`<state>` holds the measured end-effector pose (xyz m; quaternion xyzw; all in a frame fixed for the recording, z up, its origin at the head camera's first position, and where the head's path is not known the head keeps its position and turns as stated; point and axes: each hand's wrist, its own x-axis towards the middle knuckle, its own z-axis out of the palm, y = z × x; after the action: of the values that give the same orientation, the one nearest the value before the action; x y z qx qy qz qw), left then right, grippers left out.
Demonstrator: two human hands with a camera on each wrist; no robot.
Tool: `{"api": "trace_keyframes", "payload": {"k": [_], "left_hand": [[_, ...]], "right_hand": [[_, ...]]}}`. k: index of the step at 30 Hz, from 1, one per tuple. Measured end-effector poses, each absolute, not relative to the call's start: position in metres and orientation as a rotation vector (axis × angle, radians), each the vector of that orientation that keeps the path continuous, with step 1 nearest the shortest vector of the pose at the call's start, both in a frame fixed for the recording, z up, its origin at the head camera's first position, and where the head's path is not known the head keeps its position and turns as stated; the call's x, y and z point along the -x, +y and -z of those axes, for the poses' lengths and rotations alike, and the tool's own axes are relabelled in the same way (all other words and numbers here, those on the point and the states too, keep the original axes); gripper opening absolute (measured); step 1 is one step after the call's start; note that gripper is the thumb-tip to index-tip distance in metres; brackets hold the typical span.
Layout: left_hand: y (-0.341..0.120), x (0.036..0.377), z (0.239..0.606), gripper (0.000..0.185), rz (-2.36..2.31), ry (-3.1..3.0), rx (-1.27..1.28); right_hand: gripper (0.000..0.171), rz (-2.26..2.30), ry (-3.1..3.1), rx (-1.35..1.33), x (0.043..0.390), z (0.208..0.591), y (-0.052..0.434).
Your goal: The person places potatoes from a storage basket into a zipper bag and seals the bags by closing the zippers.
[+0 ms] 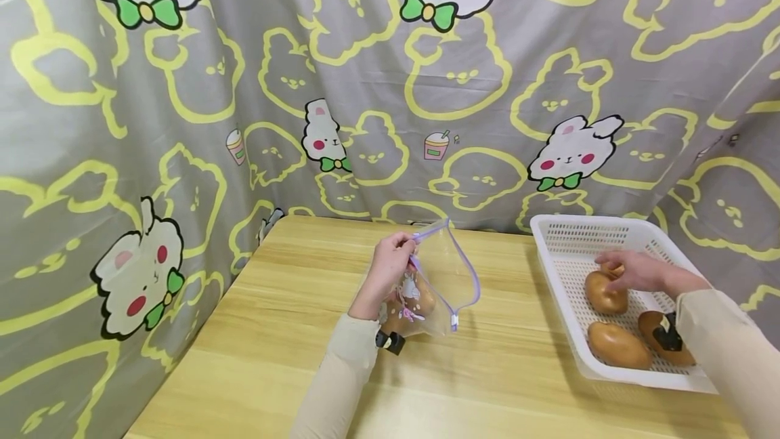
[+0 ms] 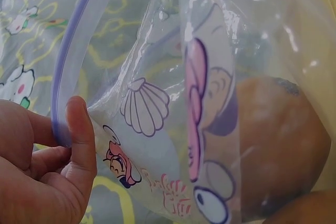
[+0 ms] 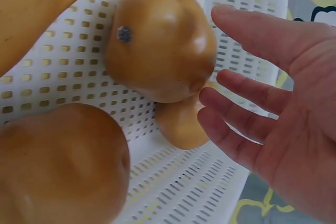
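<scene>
My left hand (image 1: pixel 390 266) pinches the purple-edged rim of a clear zip bag (image 1: pixel 447 263) between thumb and fingers. The bag's mouth gapes toward the right. Through its printed plastic, the left wrist view shows a brown potato (image 2: pixel 281 145) and part of another below it. Over a white basket, my right hand (image 1: pixel 636 269) reaches in with fingers spread. Close to its fingertips sits a potato (image 3: pixel 163 45), with a smaller-looking potato (image 3: pixel 184 124) partly hidden behind. Nearer the basket's front lie two more, one potato (image 1: pixel 620 345) plain to see and another potato (image 1: pixel 648 327) partly covered by a black wrist camera.
The white perforated basket (image 1: pixel 563 320) stands at the right of the wooden table (image 1: pixel 256 330). A grey curtain (image 1: pixel 378 80) with yellow outlines and cartoon bears hangs behind the table and along its left side.
</scene>
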<state>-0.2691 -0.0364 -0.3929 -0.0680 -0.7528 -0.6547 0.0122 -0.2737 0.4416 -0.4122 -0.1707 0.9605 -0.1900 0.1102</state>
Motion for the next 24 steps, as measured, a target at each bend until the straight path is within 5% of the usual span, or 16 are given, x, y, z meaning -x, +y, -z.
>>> {"api": "trace_keyframes", "payload": {"k": [24], "left_hand": [[-0.035,0.271,0.395,0.016,2.036,-2.35,0.209]], "right_hand": [[0.074,0.764,2.737,0.454,0.273,0.433,0.448]]}}
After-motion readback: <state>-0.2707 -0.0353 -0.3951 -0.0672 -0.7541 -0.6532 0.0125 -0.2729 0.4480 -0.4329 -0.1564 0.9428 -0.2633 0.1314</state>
